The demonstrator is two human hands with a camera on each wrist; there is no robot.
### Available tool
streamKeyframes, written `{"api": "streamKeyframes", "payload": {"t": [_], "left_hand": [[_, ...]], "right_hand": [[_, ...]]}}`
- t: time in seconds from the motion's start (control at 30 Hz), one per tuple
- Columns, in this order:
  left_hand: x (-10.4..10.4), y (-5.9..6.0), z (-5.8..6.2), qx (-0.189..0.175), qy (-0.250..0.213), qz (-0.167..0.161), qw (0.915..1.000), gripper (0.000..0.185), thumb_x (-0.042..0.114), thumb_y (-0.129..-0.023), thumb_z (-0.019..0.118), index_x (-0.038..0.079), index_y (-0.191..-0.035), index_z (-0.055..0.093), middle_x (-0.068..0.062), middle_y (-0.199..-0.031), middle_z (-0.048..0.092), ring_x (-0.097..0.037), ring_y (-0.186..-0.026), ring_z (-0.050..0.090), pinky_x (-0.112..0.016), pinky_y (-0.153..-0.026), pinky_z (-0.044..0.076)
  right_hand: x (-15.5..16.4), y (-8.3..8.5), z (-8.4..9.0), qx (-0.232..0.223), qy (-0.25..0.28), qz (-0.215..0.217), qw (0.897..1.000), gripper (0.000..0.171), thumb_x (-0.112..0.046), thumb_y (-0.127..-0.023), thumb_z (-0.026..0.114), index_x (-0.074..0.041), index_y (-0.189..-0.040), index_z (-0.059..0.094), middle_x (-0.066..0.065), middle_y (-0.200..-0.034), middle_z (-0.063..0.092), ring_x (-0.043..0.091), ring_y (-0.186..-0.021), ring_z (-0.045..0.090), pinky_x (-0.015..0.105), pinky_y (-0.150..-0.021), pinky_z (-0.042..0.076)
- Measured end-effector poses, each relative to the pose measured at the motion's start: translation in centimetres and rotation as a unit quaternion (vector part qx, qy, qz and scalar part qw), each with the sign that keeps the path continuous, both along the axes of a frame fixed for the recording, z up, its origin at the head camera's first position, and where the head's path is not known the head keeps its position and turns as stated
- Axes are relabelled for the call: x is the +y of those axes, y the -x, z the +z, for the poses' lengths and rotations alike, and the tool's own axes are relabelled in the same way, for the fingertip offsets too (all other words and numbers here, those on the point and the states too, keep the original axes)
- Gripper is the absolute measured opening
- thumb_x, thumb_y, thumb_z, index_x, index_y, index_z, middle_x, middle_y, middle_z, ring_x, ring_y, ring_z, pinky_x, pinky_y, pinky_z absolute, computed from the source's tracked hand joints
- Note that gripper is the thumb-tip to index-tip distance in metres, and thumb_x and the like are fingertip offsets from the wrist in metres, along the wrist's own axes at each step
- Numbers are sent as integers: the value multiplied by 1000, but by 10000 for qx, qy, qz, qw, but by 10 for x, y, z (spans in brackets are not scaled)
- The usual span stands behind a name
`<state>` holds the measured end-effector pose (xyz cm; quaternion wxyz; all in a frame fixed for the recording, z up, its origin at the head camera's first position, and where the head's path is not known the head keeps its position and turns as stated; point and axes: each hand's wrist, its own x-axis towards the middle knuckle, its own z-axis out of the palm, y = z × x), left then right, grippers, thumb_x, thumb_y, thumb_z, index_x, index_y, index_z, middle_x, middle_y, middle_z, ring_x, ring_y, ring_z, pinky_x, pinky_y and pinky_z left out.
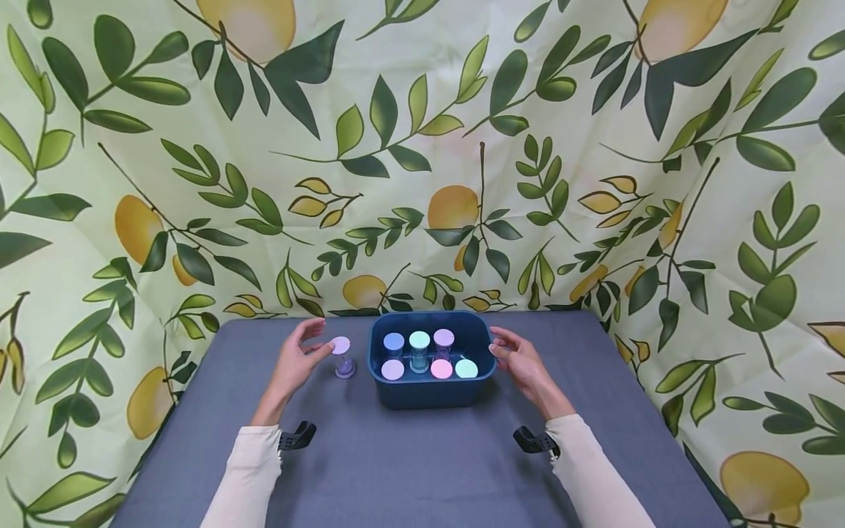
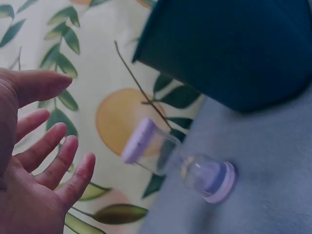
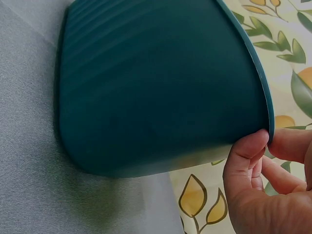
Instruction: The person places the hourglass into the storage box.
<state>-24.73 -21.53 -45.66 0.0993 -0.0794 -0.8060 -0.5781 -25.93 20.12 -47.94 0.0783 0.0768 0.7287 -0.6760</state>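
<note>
A person in cream sleeves works at a grey worktop (image 1: 409, 462) draped behind with a lemon-and-leaf printed cloth (image 1: 422, 147). The left hand (image 1: 295, 361) hangs open beside a small clear jar with a lilac lid (image 1: 342, 356), its fingers (image 2: 63, 156) spread and straight, near the jar but not touching it in the left wrist view. The jar stands upright on the worktop, just left of a dark teal plastic bin (image 1: 429, 392) and apart from its wall.

The right hand (image 1: 521, 361) is at the bin's right edge. The right wrist view shows its thumb tip (image 3: 251, 146) pressed against the bin's rim (image 3: 263, 97), with the other fingers curled loosely behind; whether they clasp the rim cannot be told.

Inside the bin sit seven more lidded jars in two rows. The back row holds a pale blue lid (image 1: 393, 342), a mint lid (image 1: 419, 339) and a lilac-pink lid (image 1: 444, 337); the front row shows a lavender lid (image 1: 392, 369), a pink lid (image 1: 441, 369) and a green lid (image 1: 466, 368), with the mint-lidded jar standing taller between them. The bin rests near the far middle of the worktop. Black wrist mounts (image 1: 297, 436) show at both cuffs.
</note>
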Motion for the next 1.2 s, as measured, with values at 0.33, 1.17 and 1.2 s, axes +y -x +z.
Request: {"api": "streamKeyframes", "payload": {"t": [0.33, 1.17, 1.2], "left_hand": [[-7, 16, -43, -486, -255, -28, 9985, 67, -1, -85, 71, -1, -144, 39, -24, -146, 44, -41, -135, 43, -51, -107, 43], [5, 28, -75, -805, -264, 225, 9962, 65, 3, -84, 73, -6, -140, 42, -26, -139, 49, -37, -125, 50, -42, -104, 46], [5, 28, -75, -797, -217, 248, 9963, 64, 4, -84, 74, -5, -139, 44, -26, -137, 50, -35, -123, 50, -39, -102, 47]], "right_hand": [[1, 0, -3, -35, 12, 11, 10000, 46, -11, -99, 55, -14, -145, 47, 6, -115, 48, 19, -99, 51, 23, -78, 51], [1, 0, -1, -5, 109, -21, 9999, 47, -11, -99, 55, -12, -145, 47, 5, -113, 49, 18, -96, 52, 24, -77, 50], [1, 0, -1, -20, 120, -31, 9999, 46, -11, -99, 55, -12, -144, 47, 5, -113, 49, 18, -97, 52, 24, -78, 50]]}}
